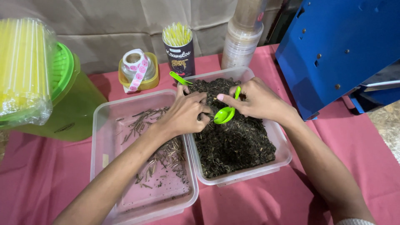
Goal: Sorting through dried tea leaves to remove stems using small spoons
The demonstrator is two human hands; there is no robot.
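Nearest, a clear tub (104,137) holds sparse stems; the next tub (280,141) holds dark leaves. Right hand (260,100) pinches a green scoop (225,114) over the leaves, left hand (183,114) curled beside it, picking.

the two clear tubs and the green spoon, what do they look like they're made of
Left tub and right tub: likely thin clear plastic, glossy, contents visible through the walls. Green spoon, held by the right hand: seemingly moulded plastic, smooth and shiny with highlights.

Pink-clothed table (41,179), two clear tubs (104,125) (283,154), green bin (75,104), blue machine (333,46)
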